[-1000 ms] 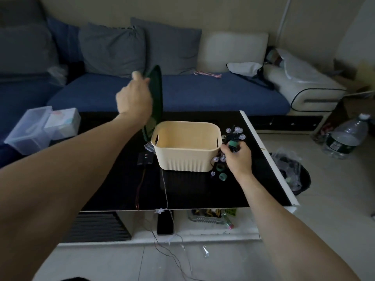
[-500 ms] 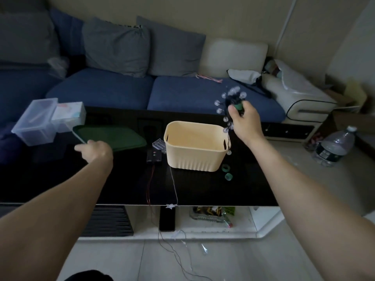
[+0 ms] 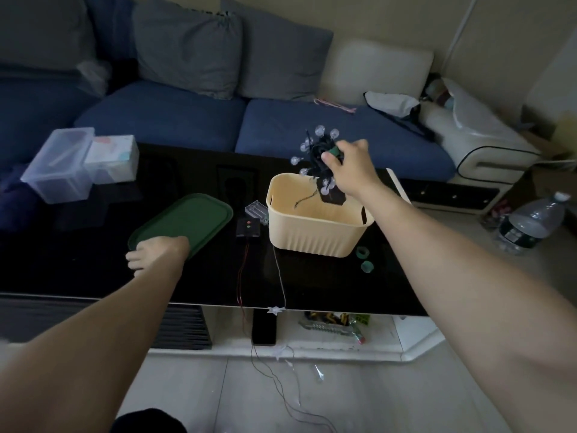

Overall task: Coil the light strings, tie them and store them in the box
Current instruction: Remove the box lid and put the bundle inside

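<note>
The right hand (image 3: 346,170) is held above the far rim of the cream box (image 3: 315,232), its fingers and thumb closed round a coiled light string (image 3: 315,154) with clear round bulbs and dark wire; a green tie can be seen at the thumb, and a dark flat piece and a loose wire end hang from the coil into the open top of the box. The left hand (image 3: 156,250) is laid on the near corner of the green lid (image 3: 187,223), which lies flat on the black worktop (image 3: 93,270) to the left of the box; its fingers are seen loosely curled at the lid's edge, and whether the lid is actually gripped cannot be told. Between lid and box a small black controller (image 3: 248,228) with red and green dots and a clear battery holder (image 3: 256,210) are seen. Two green rings (image 3: 364,259) lie just beside the box's right near corner. Thin wires (image 3: 281,282) run from the worktop over its front edge down to the floor. Clear plastic containers (image 3: 62,170) stand at the worktop's far left.
</note>
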### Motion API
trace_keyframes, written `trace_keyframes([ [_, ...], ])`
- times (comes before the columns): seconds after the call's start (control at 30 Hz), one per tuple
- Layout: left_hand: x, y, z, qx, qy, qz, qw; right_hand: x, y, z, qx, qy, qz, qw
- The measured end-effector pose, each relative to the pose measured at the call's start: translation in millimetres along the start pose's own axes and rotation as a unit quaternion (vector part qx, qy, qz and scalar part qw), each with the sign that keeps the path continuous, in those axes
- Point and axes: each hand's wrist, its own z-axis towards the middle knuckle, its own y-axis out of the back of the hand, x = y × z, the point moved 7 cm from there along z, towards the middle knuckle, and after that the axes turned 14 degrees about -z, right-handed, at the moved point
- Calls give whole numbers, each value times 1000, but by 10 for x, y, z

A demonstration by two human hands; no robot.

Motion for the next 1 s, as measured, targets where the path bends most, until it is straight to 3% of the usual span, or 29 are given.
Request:
trace_keyframes([
  [0.07, -145, -101, -189, 4, -61, 24, 998, -50, -193, 13, 25, -10, -44, 999],
  [0.17, -409, -409, -510, 66, -221, 34, 972, -101, -456, -21, 63, -31, -83, 994],
  [0.23, -571, -599, -765, 121, -330, 17, 936, -116, -589, -59, 75, -42, -83, 993],
  [0.37, -793, -930, -1410, 229, -511, 34, 828, -132, -769, -79, 84, -65, -76, 991],
  [0.43, -771, -1096, -1590, 272, -536, 70, 796, -164, -854, -73, 98, -78, -64, 990],
  [0.5, -717, -1209, -1651, 290, -534, 107, 787, -204, -916, -44, 112, -80, -68, 988],
  [0.63, -657, -1263, -1622, 286, -533, 131, 785, -255, -952, 43, 102, -85, -84, 988],
  [0.87, -627, -1211, -1644, 295, -535, 90, 786, -231, -1385, 218, 259, -36, -159, 952],
  [1.0, -612, -1139, -1602, 298, -527, 35, 795, -231, -1474, 278, 258, -50, -153, 953],
])
